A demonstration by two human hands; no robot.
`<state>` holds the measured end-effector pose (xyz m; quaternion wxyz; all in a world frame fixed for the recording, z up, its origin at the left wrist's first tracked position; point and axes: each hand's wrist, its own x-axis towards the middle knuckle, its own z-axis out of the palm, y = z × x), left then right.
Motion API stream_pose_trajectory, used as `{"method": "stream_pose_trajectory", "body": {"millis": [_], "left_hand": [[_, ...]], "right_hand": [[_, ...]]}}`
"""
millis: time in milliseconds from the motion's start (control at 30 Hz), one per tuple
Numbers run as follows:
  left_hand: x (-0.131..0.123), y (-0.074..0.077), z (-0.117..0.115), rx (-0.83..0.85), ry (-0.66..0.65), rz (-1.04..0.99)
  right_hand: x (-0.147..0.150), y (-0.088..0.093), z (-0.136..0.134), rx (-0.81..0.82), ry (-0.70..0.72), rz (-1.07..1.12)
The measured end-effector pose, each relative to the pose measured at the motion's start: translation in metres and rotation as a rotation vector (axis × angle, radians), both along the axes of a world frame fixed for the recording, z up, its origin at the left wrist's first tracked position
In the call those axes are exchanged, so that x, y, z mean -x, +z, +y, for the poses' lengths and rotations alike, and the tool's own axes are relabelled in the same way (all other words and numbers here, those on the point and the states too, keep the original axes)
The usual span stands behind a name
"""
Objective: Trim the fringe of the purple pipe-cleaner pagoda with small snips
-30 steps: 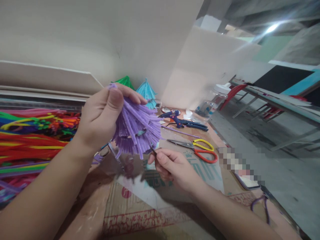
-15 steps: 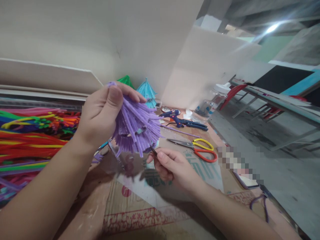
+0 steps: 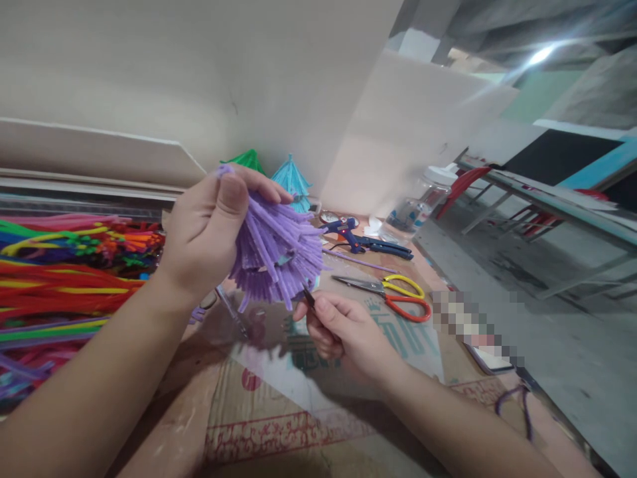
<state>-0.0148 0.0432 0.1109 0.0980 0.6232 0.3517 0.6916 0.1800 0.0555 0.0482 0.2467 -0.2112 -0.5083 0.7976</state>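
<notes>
My left hand (image 3: 209,226) is closed around the top of a purple pipe-cleaner tree (image 3: 279,245), a tiered cone of fuzzy strips that flare out and down to the right. Between the thumb and fingers of my right hand (image 3: 338,325) is a slim dark pointed tool (image 3: 308,297), perhaps tweezers; most of it is hidden in the grip. Its tip is at the lower right edge of the purple strips; whether it pinches one I cannot tell. Behind, against the wall, stand a light-blue cone (image 3: 291,178) and a partly covered green cone (image 3: 249,160) of like make.
Scissors (image 3: 393,292) with yellow and red handles lie right of the tree. Beyond them are a blue glue gun (image 3: 348,230), dark-handled pliers (image 3: 385,248) and a clear plastic jar (image 3: 421,202). Bundles of coloured pipe cleaners (image 3: 60,285) fill the left side. A phone (image 3: 490,358) lies at the right edge.
My left hand and the purple tree have shifted slightly to the right. My right hand keeps its hold on the dark tool, almost in the same place.
</notes>
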Motion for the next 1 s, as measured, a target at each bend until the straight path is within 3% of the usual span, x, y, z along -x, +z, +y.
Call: {"method": "stream_pose_trajectory", "body": {"millis": [1000], "left_hand": [[-0.001, -0.0033, 0.0017, -0.017, 0.042, 0.003]], "right_hand": [[0.0013, -0.0023, -0.0001, 0.025, -0.045, 0.037]]}}
